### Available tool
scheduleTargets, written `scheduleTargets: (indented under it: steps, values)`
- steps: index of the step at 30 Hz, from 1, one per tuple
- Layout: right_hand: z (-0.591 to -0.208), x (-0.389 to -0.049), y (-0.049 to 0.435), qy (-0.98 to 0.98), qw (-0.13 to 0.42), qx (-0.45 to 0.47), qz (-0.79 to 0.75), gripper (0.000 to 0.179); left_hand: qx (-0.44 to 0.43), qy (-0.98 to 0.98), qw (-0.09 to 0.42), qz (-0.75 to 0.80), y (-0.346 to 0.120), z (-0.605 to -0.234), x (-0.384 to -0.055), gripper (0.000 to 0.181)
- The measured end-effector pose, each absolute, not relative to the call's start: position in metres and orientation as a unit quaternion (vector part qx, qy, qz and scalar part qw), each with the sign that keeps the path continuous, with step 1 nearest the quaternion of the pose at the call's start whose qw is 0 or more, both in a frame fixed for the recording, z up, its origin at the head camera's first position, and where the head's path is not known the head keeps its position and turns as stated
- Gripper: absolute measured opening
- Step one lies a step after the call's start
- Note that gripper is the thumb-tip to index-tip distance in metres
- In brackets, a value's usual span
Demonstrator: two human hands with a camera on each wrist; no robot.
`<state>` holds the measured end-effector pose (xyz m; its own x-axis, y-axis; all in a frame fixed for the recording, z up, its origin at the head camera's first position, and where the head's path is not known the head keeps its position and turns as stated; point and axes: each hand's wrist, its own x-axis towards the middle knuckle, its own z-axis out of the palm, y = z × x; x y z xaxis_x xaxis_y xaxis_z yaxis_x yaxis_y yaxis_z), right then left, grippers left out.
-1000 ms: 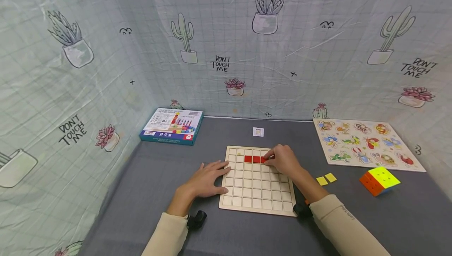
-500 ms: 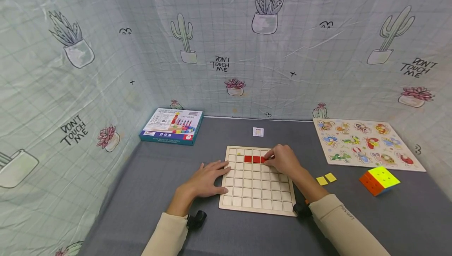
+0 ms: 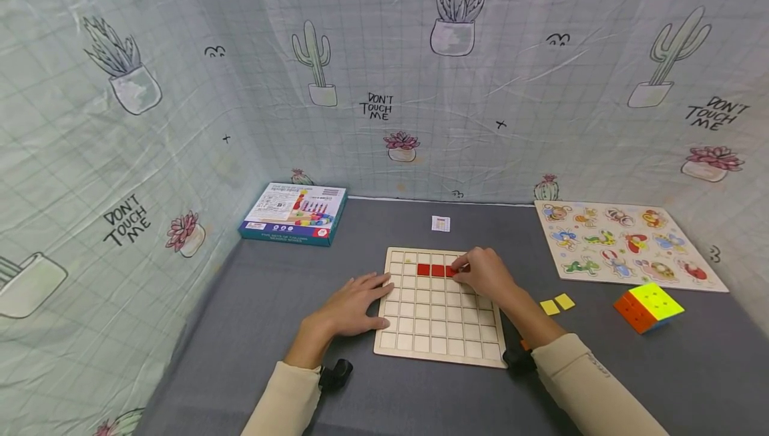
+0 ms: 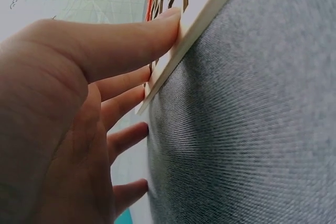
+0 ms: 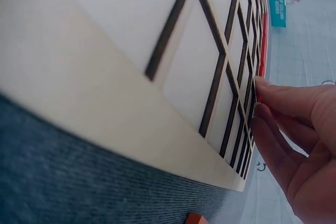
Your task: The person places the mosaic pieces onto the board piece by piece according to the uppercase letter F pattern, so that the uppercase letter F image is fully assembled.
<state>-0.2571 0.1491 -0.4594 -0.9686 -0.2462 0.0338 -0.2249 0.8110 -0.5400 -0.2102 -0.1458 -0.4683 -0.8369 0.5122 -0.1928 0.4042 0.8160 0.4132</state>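
A pale wooden grid board [image 3: 438, 349] lies flat on the table, with a row of red square tiles [image 3: 431, 270] in its second row from the far edge. At the right end of that row, my right hand [image 3: 488, 277] pinches a red tile between thumb and fingers, which partly cover it. My left hand [image 3: 348, 308] rests at the board's left side with fingers spread. Its thumb [image 4: 142, 43] presses on the rim in the left wrist view, while two fingers touch the edge farther along and the others reach past it.
Two yellow square tiles [image 3: 557, 304] lie right of the board. An orange piece [image 5: 196, 219] sits by its right edge, mostly behind the right wrist. Farther right are a puzzle cube [image 3: 649, 307] and an insect-picture board [image 3: 625, 246]. A boxed toy [image 3: 294, 214] and small printed card [image 3: 441, 224] lie behind.
The head view has shifted very slightly. Both hands stay in place on the board, and the right one keeps its pinch on the red tile.
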Motion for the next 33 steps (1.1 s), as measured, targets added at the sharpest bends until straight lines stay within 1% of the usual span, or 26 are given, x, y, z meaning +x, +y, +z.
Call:
scheduleTargets:
  steps: [7, 12, 16, 24, 33]
  values:
    - [-0.461, -0.257, 0.154, 0.947, 0.034, -0.148, -0.281, 0.024, 0.252, 0.943, 0.132, 0.174, -0.146, -0.47, -0.21, 0.071]
    - [-0.462, -0.256, 0.163, 0.933, 0.04, -0.183, -0.308, 0.026, 0.249, 0.943, 0.133, 0.174, -0.146, -0.471, -0.21, 0.071]
    - [-0.46, -0.252, 0.17, 0.926, 0.034, -0.197, -0.32, 0.027, 0.248, 0.943, 0.134, 0.176, -0.146, -0.47, -0.211, 0.071]
    - [-0.45, -0.24, 0.193, 0.936, 0.016, -0.189, -0.297, 0.03, 0.25, 0.942, 0.14, 0.176, -0.147, -0.467, -0.209, 0.072]
    - [-0.456, -0.231, 0.235, 0.949, 0.015, -0.183, -0.255, 0.034, 0.247, 0.942, 0.14, 0.181, -0.146, -0.468, -0.207, 0.072]
